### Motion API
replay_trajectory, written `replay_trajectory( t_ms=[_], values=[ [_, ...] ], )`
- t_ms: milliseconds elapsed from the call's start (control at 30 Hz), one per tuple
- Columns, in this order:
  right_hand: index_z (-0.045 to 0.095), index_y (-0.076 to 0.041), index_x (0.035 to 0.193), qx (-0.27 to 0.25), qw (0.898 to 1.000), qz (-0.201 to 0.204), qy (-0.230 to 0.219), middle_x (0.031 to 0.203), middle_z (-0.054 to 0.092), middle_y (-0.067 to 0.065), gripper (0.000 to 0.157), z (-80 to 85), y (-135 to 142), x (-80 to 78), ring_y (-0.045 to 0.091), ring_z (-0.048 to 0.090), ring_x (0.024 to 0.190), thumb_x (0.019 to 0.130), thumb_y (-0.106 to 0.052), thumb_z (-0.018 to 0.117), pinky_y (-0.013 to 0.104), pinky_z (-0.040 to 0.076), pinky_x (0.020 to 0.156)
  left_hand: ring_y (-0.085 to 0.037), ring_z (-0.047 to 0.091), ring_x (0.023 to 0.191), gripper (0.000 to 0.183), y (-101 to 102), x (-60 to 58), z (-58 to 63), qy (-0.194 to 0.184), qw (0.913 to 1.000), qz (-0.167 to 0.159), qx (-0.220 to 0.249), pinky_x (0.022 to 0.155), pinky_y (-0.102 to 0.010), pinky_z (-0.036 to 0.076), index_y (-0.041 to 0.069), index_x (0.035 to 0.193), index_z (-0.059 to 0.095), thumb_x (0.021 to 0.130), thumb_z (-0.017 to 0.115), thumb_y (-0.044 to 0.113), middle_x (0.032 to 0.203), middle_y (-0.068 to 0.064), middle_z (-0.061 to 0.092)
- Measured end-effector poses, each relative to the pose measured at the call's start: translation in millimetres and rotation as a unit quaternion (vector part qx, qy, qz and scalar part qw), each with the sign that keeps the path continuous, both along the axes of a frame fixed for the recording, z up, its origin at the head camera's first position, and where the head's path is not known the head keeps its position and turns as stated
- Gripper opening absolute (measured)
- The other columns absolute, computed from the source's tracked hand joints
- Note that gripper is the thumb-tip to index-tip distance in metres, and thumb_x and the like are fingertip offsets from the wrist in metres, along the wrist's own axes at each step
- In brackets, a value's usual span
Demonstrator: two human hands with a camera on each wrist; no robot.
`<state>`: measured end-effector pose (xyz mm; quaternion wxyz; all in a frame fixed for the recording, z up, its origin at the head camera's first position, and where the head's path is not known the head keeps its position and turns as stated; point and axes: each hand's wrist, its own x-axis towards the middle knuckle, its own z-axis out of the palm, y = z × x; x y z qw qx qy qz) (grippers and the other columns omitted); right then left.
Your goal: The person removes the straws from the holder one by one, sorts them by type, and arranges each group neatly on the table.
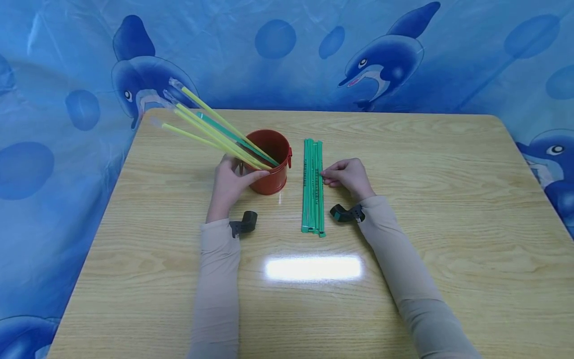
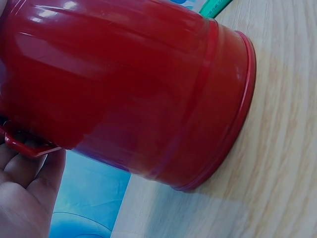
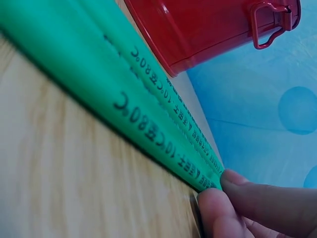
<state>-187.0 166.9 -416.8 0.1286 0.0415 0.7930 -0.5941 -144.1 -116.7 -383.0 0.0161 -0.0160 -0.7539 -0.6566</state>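
A red metal bucket (image 1: 271,183) stands left of the table's middle. My left hand (image 1: 227,187) grips its left side, the thumb lying along the front rim and the other fingers by the side lug in the left wrist view. Several yellow sticks (image 1: 215,113) with clear tips and a green stick (image 1: 219,127) lean leftward out of the bucket. To its right, a row of green sticks (image 1: 312,209) with black print lies flat on the wood. My right hand (image 1: 349,175) pinches the edge of the rightmost stick (image 3: 163,144) between thumb and forefinger.
The wooden table (image 1: 448,199) has a bright light reflection (image 1: 314,268) near its front. A blue curtain (image 1: 278,75) with dolphins hangs behind and around it. Each forearm wears a small black wrist camera (image 1: 244,224).
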Motion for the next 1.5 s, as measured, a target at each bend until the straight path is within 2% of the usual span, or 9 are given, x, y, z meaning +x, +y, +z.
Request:
replay_trajectory(
  t_ms=[433, 900, 1267, 1500],
  values=[
    [0.065, 0.015, 0.097, 0.008, 1.000, 0.006, -0.006, 0.072, 0.068, 0.007, 0.021, 1.3, -3.1, -2.4, 0.009, 0.064, 0.057, 0.086, -0.002, 0.067, 0.022, 0.056, 0.058, -0.016, 0.045, 0.124, 0.067, -2.1, 1.0, -0.7, 0.003, 1.0000, 0.002, 0.004, 0.103, -0.032, 0.040, 0.010, 0.134, 0.049, 0.076, 0.081, 0.019, 0.132, -0.003, 0.052],
    [0.061, 0.019, 0.101, -0.037, 0.999, 0.019, -0.012, 0.073, 0.068, 0.006, 0.025, 2.8, 1.9, -1.6, 0.009, 0.066, 0.061, 0.087, -0.001, 0.065, 0.023, 0.056, 0.061, -0.018, 0.042, 0.128, 0.069, -3.5, 0.4, -0.5, 0.003, 1.0000, 0.000, -0.005, 0.103, -0.033, 0.040, 0.010, 0.135, 0.048, 0.075, 0.081, 0.019, 0.134, -0.004, 0.051],
    [0.065, 0.008, 0.094, -0.060, 0.998, 0.013, 0.026, 0.081, 0.067, 0.008, 0.011, 3.9, 4.1, 0.1, 0.015, 0.067, 0.071, 0.087, -0.001, 0.064, 0.025, 0.057, 0.066, -0.019, 0.041, 0.130, 0.070, -2.0, -0.8, -0.7, -0.001, 1.0000, -0.002, -0.009, 0.104, -0.033, 0.039, 0.010, 0.135, 0.048, 0.075, 0.081, 0.019, 0.135, -0.004, 0.050],
    [0.064, 0.009, 0.102, -0.031, 0.998, 0.010, 0.059, 0.090, 0.065, 0.007, 0.020, 18.7, -6.5, 6.3, 0.016, 0.066, 0.079, 0.087, -0.006, 0.065, 0.030, 0.056, 0.074, -0.018, 0.041, 0.129, 0.068, -1.0, -1.1, -1.5, -0.001, 1.0000, -0.004, -0.003, 0.104, -0.032, 0.039, 0.010, 0.135, 0.049, 0.076, 0.081, 0.020, 0.135, -0.003, 0.050]
  ],
)
